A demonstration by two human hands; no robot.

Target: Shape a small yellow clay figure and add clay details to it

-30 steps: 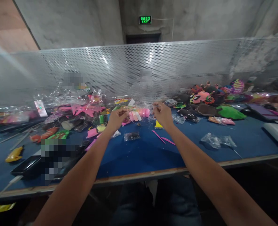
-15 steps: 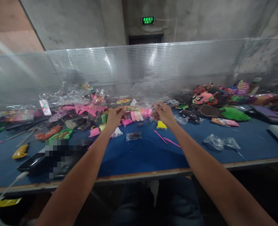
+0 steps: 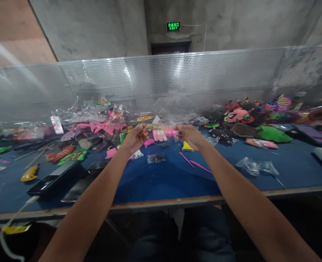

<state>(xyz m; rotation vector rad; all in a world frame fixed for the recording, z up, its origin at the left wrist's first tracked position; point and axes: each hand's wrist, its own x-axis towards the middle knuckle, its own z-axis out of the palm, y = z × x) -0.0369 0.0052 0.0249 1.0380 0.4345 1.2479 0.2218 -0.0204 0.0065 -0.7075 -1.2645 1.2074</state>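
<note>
Between my two hands a clear plastic bag point(image 3: 163, 134) is stretched, with several pink, white and orange pieces, apparently modelling clay, inside. My left hand point(image 3: 136, 139) pinches its left end, fingers closed. At the right end, the fingers of my right hand point(image 3: 189, 136) are closed on the plastic too. Below the bag, a small clear packet of something black point(image 3: 156, 158) lies on the blue tabletop. A yellow packet point(image 3: 187, 146) sits just under my right hand. Two thin pink plastic tools point(image 3: 186, 160) lie nearer to me.
To the left are a pink starfish-like figure point(image 3: 109, 126), a power bank point(image 3: 56, 178) with a white cable, and crumpled plastic. On the right stand colourful clay figures point(image 3: 238, 115) and a crumpled clear bag point(image 3: 256, 166). A perforated metal screen point(image 3: 204, 80) closes the back. Another person's hand point(image 3: 321, 114) is far right.
The view has shifted slightly, so the scene sits a little further right and lower. Both hands keep hold of the bag, with only small finger movements.
</note>
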